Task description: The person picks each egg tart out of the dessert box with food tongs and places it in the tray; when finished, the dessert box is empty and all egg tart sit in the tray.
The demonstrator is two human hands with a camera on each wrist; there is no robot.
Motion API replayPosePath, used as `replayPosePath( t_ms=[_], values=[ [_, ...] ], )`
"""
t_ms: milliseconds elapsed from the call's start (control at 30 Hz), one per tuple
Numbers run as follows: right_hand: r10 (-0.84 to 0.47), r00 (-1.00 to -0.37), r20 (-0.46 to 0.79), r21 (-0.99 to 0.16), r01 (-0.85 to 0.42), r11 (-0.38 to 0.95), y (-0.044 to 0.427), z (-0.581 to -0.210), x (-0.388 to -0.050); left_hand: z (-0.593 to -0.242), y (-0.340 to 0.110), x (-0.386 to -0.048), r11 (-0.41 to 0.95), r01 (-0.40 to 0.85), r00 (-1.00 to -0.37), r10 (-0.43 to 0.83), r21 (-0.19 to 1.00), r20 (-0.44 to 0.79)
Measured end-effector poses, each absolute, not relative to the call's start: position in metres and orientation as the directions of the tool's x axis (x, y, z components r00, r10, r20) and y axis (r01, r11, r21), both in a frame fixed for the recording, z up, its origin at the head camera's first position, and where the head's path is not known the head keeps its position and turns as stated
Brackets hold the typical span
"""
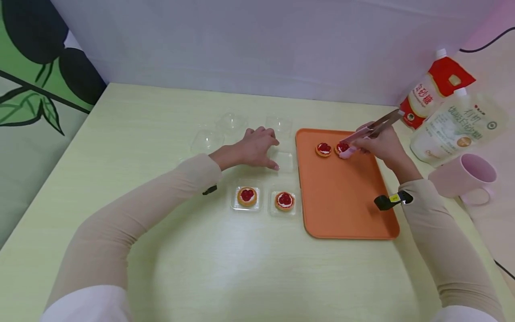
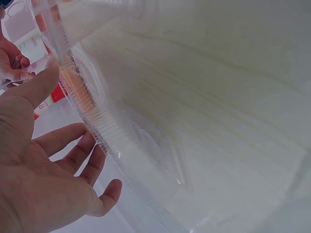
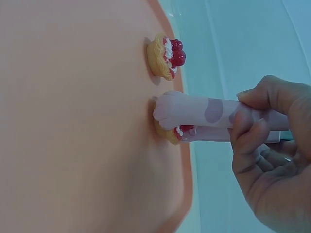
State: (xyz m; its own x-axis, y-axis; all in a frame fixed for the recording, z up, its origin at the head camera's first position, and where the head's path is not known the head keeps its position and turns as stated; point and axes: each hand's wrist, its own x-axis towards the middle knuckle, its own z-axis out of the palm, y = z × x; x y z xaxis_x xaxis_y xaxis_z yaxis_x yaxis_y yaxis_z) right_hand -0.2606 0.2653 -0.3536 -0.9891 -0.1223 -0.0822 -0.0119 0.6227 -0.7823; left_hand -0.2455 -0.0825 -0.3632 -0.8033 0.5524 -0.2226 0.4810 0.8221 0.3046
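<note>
My right hand grips pink tongs, whose paw-shaped tips are around a small berry tart at the back of the orange tray. Beside it on the tray sits another tart. My left hand is spread at the left side of a clear plastic container; in the left wrist view its thumb and loosely bent fingers lie along the container's edge. Nearer me, one tart and another each sit in a clear container.
Behind my left hand are clear domed lids, with another near the tray. To the right of the tray stand a red-and-white pouch, a pale pouch and a pink mug.
</note>
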Motion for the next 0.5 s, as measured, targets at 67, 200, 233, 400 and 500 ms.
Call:
replayPosePath(
  t_ms=[67,200,233,400,500],
  values=[
    [-0.124,-0.99,-0.063,-0.785,-0.027,0.619,0.265,-0.351,-0.259,-0.363,-0.082,-0.246,0.82,0.484,-0.803,0.555,0.304,-0.218],
    [-0.141,-0.989,-0.031,-0.807,-0.059,0.588,0.265,-0.346,-0.256,-0.364,-0.082,-0.247,0.824,0.484,-0.807,0.55,0.294,-0.213],
    [-0.142,-0.99,-0.025,-0.811,-0.063,0.581,0.265,-0.345,-0.255,-0.364,-0.082,-0.247,0.826,0.484,-0.809,0.549,0.291,-0.213],
    [-0.145,-0.989,-0.01,-0.832,-0.072,0.55,0.262,-0.339,-0.25,-0.364,-0.081,-0.249,0.829,0.489,-0.806,0.548,0.271,-0.224],
    [-0.145,-0.989,-0.01,-0.848,-0.068,0.526,0.257,-0.335,-0.247,-0.363,-0.081,-0.249,0.831,0.494,-0.803,0.549,0.257,-0.232]
  ],
)
